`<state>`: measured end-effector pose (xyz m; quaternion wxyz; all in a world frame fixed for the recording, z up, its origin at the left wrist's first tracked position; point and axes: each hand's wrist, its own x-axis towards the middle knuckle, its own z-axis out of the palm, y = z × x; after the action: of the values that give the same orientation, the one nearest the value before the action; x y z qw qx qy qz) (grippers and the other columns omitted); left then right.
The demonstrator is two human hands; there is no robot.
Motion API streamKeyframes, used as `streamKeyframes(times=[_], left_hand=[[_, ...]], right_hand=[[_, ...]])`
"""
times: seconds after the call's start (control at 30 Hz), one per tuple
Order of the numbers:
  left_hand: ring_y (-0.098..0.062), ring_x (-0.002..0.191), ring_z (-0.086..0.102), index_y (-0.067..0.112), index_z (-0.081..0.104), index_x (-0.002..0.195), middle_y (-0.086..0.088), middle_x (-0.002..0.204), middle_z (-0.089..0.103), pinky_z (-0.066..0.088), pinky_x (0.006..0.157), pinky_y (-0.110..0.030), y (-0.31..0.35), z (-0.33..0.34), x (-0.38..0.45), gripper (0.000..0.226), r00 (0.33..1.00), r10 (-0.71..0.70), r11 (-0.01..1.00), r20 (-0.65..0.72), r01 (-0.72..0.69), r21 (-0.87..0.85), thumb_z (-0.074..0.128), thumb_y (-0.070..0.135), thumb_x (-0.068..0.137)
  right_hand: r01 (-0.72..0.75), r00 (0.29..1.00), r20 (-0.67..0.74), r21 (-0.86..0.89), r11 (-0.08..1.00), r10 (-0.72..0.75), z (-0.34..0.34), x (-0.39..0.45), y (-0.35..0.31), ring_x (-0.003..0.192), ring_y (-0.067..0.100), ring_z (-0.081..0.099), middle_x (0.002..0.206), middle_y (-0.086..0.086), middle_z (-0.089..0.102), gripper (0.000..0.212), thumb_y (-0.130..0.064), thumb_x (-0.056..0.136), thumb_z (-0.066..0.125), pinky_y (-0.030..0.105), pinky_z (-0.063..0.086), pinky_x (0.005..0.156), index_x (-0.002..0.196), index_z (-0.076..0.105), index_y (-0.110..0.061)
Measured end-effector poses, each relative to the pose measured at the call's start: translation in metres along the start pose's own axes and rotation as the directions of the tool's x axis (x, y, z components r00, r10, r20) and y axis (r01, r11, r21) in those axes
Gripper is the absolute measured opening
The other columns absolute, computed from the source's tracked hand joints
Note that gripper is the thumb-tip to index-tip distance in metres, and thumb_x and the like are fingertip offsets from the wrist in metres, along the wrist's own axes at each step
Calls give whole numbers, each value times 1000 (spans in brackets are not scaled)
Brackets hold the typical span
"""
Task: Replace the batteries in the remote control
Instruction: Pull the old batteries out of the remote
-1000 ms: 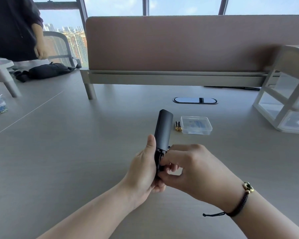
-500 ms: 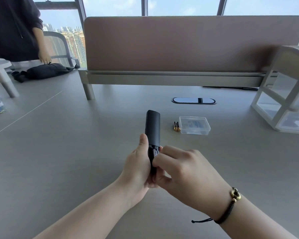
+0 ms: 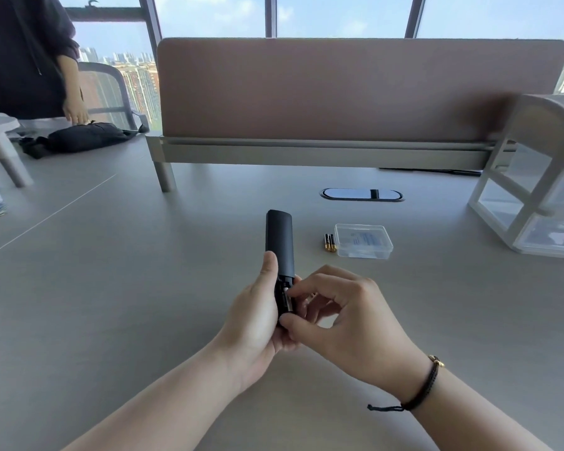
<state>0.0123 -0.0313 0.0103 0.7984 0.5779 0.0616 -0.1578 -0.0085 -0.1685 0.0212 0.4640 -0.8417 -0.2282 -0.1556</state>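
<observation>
A black remote control (image 3: 280,242) is held upright above the grey table (image 3: 111,288), its back toward me. My left hand (image 3: 258,317) grips its lower half, thumb along the left edge. The cover is slid up, so the battery compartment (image 3: 285,299) shows at the bottom. My right hand (image 3: 345,317) has its thumb and forefinger pinched at that opening; what they hold is hidden. Two black-and-gold batteries (image 3: 329,243) lie side by side on the table beyond, apart from both hands.
A clear plastic box (image 3: 363,240) sits right of the batteries. A white shelf unit (image 3: 531,190) stands at far right, a desk divider (image 3: 339,92) behind. A cable port (image 3: 360,194) is set in the table. Another person stands far left by a black bag (image 3: 85,136).
The remote and both hands shifted slightly left and turned more upright. My right fingers opened out somewhat and now pinch at the exposed compartment. The person at far left lowered a hand to the bag.
</observation>
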Motion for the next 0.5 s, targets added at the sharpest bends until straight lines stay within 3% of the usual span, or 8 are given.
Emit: streamKeyframes(times=[0.07, 0.13, 0.2, 0.3, 0.5], left_hand=[[-26, 72, 52, 14, 59, 88, -7, 68, 55, 34, 64, -35, 0, 0, 0, 60, 1000, 20, 1000, 20, -20, 18, 39, 70, 87], [-26, 68, 54, 11, 59, 87, -8, 68, 55, 37, 57, -31, 2, 0, -2, 60, 999, 30, 999, 17, -31, 36, 36, 67, 90], [-27, 64, 55, 8, 58, 88, -12, 69, 56, 40, 48, -28, 3, 1, -2, 60, 998, 64, 997, 11, -65, 40, 34, 63, 93], [-28, 64, 59, 8, 61, 91, -13, 71, 62, 51, 50, -33, 5, 0, -2, 58, 994, 108, 994, 2, -108, 22, 34, 59, 94], [-27, 59, 66, -2, 64, 100, -17, 77, 69, 53, 48, -34, 6, 1, -3, 64, 991, 127, 991, 49, -128, 26, 33, 54, 97]], right_hand=[[-21, 999, 29, -27, 999, 21, 1, 0, 0, 64, 15, 66, 82, -7, 63, 27, -26, 66, 86, 26, 56, 63, 90, 76, -23], [-34, 998, 42, -49, 998, 36, 2, 0, 2, 66, 13, 66, 85, -8, 62, 32, -27, 66, 85, 25, 56, 64, 96, 75, -25], [-42, 998, 36, -57, 997, 44, 2, 0, 3, 69, 13, 66, 86, -7, 62, 33, -20, 68, 82, 26, 56, 64, 101, 74, -25], [-72, 997, 12, -30, 997, 73, 0, 2, 5, 71, 13, 66, 85, -7, 66, 31, -8, 74, 76, 26, 56, 65, 99, 74, -25], [-160, 985, -68, -23, 987, 158, -6, 7, 11, 64, 11, 65, 83, -11, 72, 30, -9, 79, 70, 23, 55, 63, 97, 72, -32]])
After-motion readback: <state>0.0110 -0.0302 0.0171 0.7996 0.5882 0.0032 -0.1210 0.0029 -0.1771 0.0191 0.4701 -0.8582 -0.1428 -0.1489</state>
